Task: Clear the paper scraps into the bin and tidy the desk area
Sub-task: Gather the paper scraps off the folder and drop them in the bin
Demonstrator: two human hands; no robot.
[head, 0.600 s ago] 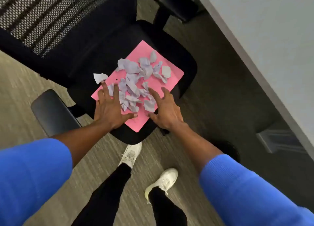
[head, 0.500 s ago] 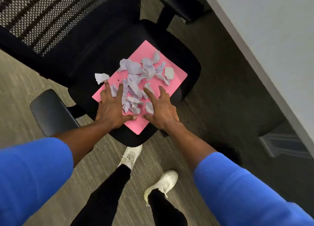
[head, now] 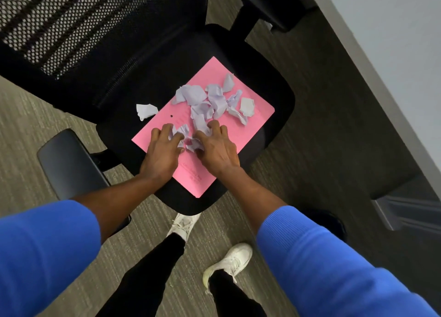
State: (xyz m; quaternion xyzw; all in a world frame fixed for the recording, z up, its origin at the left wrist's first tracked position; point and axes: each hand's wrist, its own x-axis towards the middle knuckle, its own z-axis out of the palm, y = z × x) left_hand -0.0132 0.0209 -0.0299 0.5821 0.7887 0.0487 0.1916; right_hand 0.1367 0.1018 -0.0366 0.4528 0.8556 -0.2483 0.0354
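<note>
A pink folder (head: 260, 116) lies on the black seat of an office chair (head: 274, 87). Several pale lilac paper scraps (head: 214, 99) are strewn over its far half. One more scrap (head: 146, 111) lies on the seat just left of the folder. My left hand (head: 163, 149) and my right hand (head: 216, 147) rest side by side on the folder's near half, fingers curled around a small bunch of scraps (head: 185, 136) pressed between them. No bin is in view.
The chair's mesh backrest (head: 71, 23) fills the upper left, and its left armrest (head: 69, 159) juts toward me. A grey desk edge (head: 381, 78) runs diagonally at the right, with a desk leg (head: 405, 209) beneath. My white shoes (head: 229, 261) stand on the carpet.
Both hands have slid together across the folder, their fingers curling in and bunching the nearer scraps into a small heap between them.
</note>
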